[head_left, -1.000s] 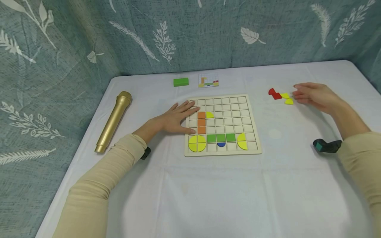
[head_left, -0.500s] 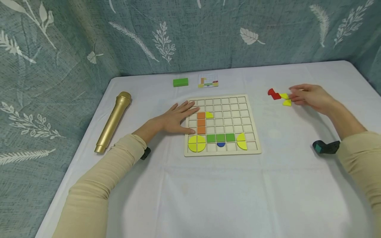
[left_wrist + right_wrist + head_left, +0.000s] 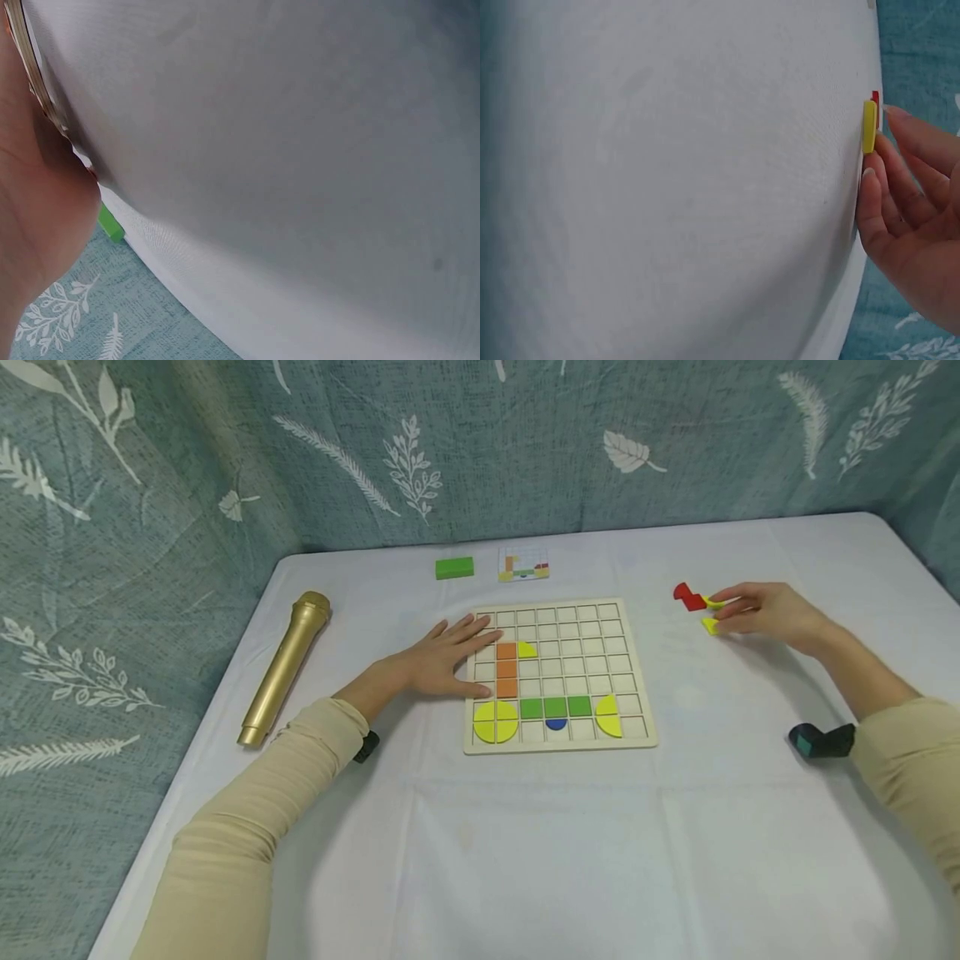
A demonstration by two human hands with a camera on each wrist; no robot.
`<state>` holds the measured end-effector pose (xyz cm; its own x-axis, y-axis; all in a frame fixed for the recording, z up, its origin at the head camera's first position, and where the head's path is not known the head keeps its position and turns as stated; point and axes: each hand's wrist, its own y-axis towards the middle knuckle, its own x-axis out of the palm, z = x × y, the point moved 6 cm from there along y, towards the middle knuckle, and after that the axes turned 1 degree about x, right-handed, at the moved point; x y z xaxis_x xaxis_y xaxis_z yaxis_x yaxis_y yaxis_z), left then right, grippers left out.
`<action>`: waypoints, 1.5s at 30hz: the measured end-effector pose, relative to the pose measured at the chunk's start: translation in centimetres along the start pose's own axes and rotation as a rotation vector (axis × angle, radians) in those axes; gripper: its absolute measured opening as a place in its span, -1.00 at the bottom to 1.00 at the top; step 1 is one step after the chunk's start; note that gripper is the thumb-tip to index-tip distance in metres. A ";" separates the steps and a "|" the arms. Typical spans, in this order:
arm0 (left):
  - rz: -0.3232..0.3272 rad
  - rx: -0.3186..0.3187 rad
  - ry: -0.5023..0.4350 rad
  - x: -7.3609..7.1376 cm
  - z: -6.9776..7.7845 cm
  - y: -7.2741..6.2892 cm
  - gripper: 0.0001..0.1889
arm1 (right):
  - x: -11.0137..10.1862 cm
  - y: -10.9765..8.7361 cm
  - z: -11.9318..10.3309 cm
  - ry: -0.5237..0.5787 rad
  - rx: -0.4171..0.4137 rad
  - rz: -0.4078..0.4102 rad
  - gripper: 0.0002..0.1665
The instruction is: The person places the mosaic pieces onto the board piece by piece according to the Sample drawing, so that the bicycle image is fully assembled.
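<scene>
My left hand (image 3: 442, 660) lies with spread fingers on the left edge of the wooden grid board (image 3: 564, 745). On that board sit orange squares (image 3: 507, 667), green squares (image 3: 555, 707), yellow quarter-circles (image 3: 496, 722) and a blue half-circle (image 3: 556, 724). To the board's right, my right hand (image 3: 776, 614) reaches over two loose yellow pieces, its fingers loosely bent. The nearer yellow piece (image 3: 709, 626) touches the thumb side; fingers partly cover the farther one (image 3: 712, 603). Red pieces (image 3: 690, 598) lie just left of the fingertips. In the right wrist view, a yellow piece (image 3: 869, 127) shows beside the fingertips.
A gold microphone (image 3: 287, 668) lies at the table's left. Behind the board are a green block (image 3: 454, 567) and a small pattern card (image 3: 523, 564). A leaf-print curtain (image 3: 495, 452) hangs along the back and left edges of the white-covered table (image 3: 525, 852).
My right hand has moved left and slightly nearer, over the yellow pieces. The nearer yellow piece has slid left with it. My left hand stays on the board.
</scene>
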<state>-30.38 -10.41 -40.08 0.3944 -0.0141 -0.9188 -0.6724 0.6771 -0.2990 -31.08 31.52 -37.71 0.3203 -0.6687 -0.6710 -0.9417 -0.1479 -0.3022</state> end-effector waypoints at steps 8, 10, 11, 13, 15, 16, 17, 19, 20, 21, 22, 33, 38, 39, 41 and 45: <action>-0.005 -0.002 -0.009 0.0 0.0 -0.1 0.00 | 0.3 0.2 -0.9 -0.089 -0.061 0.048 -0.39; -0.004 -0.003 -0.010 0.0 0.0 -0.1 0.00 | 0.3 0.3 -0.9 -0.104 -0.063 0.050 -0.41; -0.004 -0.002 -0.010 0.0 0.0 0.0 0.00 | 0.3 0.3 -0.9 -0.107 -0.063 0.049 -0.41; -0.004 -0.002 -0.011 0.0 0.1 0.0 0.00 | 0.3 0.3 -0.8 -0.113 -0.057 0.048 -0.41; -0.006 -0.002 -0.009 0.0 0.1 0.0 0.00 | 0.2 0.3 -0.6 -0.113 -0.043 0.044 -0.40; -0.008 -0.002 -0.009 0.0 0.0 0.0 -0.01 | 0.1 0.3 -0.6 -0.111 -0.038 0.043 -0.39; -0.009 -0.002 -0.009 0.0 0.0 0.1 -0.01 | 0.1 0.2 -0.5 -0.110 -0.033 0.043 -0.39; -0.010 -0.001 -0.010 0.1 0.0 0.1 -0.01 | 0.0 0.1 -0.4 -0.105 -0.020 0.044 -0.38; -0.011 -0.001 -0.010 0.1 0.0 0.1 -0.01 | -0.1 0.0 -0.4 -0.101 -0.016 0.046 -0.38; -0.011 0.000 -0.011 0.1 0.0 0.2 -0.01 | -0.1 0.0 -0.5 -0.094 -0.015 0.050 -0.39; -0.010 0.000 -0.012 0.1 0.0 0.2 -0.01 | -0.1 -0.1 -0.5 -0.090 -0.016 0.052 -0.39; 0.003 0.012 -0.008 0.0 0.0 -0.1 0.00 | 1.1 -0.9 -1.8 -0.019 -0.023 -0.009 -0.40; 0.001 0.007 -0.003 -0.1 0.1 -0.1 0.00 | 2.5 -1.4 -2.9 -0.028 -0.044 -0.060 -0.44; 0.000 0.004 -0.002 -0.1 0.1 -0.1 0.00 | 2.8 -1.5 -3.1 -0.028 -0.045 -0.069 -0.44; -0.002 0.001 0.001 0.0 0.0 -0.1 -0.01 | 3.5 -1.7 -3.6 -0.029 -0.052 -0.088 -0.45; -0.004 -0.003 0.000 0.0 0.0 0.0 0.00 | 4.8 -2.2 -4.6 -0.016 -0.084 -0.133 -0.52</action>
<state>-30.37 -10.42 -40.06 0.3968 -0.0171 -0.9177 -0.6725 0.6751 -0.3034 -27.97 25.27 -37.17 0.4441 -0.6275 -0.6395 -0.8958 -0.2957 -0.3318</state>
